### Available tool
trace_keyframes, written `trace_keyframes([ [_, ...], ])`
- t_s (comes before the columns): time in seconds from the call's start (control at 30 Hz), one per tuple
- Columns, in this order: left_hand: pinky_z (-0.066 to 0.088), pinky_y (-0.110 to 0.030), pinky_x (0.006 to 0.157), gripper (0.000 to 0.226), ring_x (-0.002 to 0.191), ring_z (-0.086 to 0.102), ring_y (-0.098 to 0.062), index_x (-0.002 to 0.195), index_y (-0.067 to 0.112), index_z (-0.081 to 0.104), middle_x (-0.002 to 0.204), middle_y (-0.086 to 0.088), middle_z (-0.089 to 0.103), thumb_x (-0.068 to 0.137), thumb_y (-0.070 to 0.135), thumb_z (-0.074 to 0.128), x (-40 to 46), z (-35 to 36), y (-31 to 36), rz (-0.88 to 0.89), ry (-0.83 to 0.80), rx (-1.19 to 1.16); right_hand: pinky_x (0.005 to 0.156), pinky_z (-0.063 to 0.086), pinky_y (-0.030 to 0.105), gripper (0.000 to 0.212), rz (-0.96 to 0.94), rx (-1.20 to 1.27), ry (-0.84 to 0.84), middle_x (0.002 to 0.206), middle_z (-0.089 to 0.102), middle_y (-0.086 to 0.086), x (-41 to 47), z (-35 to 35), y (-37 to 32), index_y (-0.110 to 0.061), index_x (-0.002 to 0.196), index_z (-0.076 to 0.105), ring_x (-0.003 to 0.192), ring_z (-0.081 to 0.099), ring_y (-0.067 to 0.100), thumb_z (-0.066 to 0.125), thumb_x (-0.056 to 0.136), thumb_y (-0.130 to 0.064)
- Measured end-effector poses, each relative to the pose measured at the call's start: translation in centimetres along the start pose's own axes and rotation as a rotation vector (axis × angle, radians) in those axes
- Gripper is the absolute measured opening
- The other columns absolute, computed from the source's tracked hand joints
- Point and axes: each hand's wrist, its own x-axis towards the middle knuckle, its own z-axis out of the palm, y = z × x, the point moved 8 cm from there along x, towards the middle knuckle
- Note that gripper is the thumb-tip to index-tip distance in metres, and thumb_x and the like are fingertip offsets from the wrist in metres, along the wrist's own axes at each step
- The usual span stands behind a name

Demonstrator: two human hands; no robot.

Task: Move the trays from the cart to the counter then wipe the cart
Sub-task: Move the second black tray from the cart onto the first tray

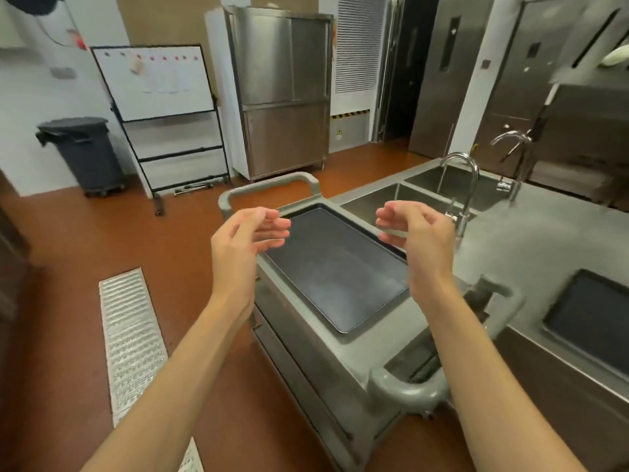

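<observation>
My left hand [243, 235] is up over the cart's left edge, fingers loosely curled, palm turned inward, gripping nothing; my right hand [417, 229] mirrors it over the right edge, fingers half curled, also empty; both hover above the tray, not touching it; bare forearms run in from the bottom of the view.

Between and below the hands a dark tray [335, 272] lies flat on the top shelf of the grey cart [357, 352]; it fills most of the shelf, long side running away from me; cart handles show at the far end and the near end; a lower shelf is partly visible on the left side, contents unclear.

Just right of the cart is the steel counter [531, 240]; a second dark tray [592, 321] already sits on it near the right edge of view, partly cut off; beyond the cart the counter holds a double sink [401, 199] with a curved tap [464, 185]; a second tap [512, 155] stands further back.

Floor is red-brown; a metal drain grate [131, 342] runs along it at left; further off, a whiteboard [155, 83] on a stand, a dark bin [83, 153] beside it, a steel cabinet [282, 93] against the wall.
</observation>
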Motion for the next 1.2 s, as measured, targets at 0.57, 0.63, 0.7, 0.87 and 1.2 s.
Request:
trace_keyframes([
  [0.57,0.057,-0.044,0.084,0.023,0.089,0.069,-0.039,0.087,0.012,0.071,0.087,-0.014,0.074,0.097,0.01,0.051,26.5,5.1,-16.4,-0.154,-0.334,0.057,0.072,0.058,0.036,0.016,0.065,-0.007,0.281,0.081,0.073,0.008,18.3,10.9,13.2,-0.009,0.08,0.073,0.078,0.068,0.017,0.059,0.089,-0.01],
  [0.63,0.057,-0.044,0.083,0.021,0.086,0.069,-0.036,0.09,0.009,0.071,0.087,-0.014,0.074,0.097,0.009,0.051,28.4,5.8,-18.7,-0.171,-0.396,0.049,0.076,0.058,0.04,0.016,0.088,-0.043,0.311,0.084,0.074,0.011,19.3,11.2,14.7,-0.009,0.081,0.073,0.079,0.069,0.018,0.059,0.089,-0.011],
  [0.7,0.057,-0.043,0.081,0.019,0.082,0.069,-0.031,0.093,0.003,0.07,0.084,-0.012,0.074,0.096,0.007,0.052,30.1,6.3,-21.2,-0.197,-0.465,0.035,0.082,0.058,0.043,0.015,0.116,-0.094,0.343,0.091,0.075,0.014,20.0,11.4,16.2,-0.009,0.084,0.073,0.084,0.07,0.019,0.059,0.09,-0.011],
  [0.87,0.056,-0.039,0.08,0.015,0.079,0.07,-0.025,0.094,0.001,0.068,0.081,-0.008,0.075,0.094,0.004,0.054,33.3,7.2,-27.7,-0.253,-0.698,-0.001,0.084,0.057,0.043,0.016,0.137,-0.174,0.542,0.089,0.074,0.012,19.0,11.4,19.5,-0.017,0.079,0.071,0.086,0.069,0.019,0.06,0.09,-0.011],
  [1.2,0.051,-0.026,0.076,0.014,0.075,0.068,-0.013,0.077,0.021,0.073,0.077,0.004,0.075,0.081,0.012,0.064,34.2,3.1,-41.1,-0.284,-1.236,0.386,0.088,0.057,0.044,0.013,0.489,-0.418,0.775,0.08,0.077,0.003,9.7,13.4,33.0,-0.017,0.077,0.074,0.077,0.072,0.015,0.064,0.086,-0.019],
])
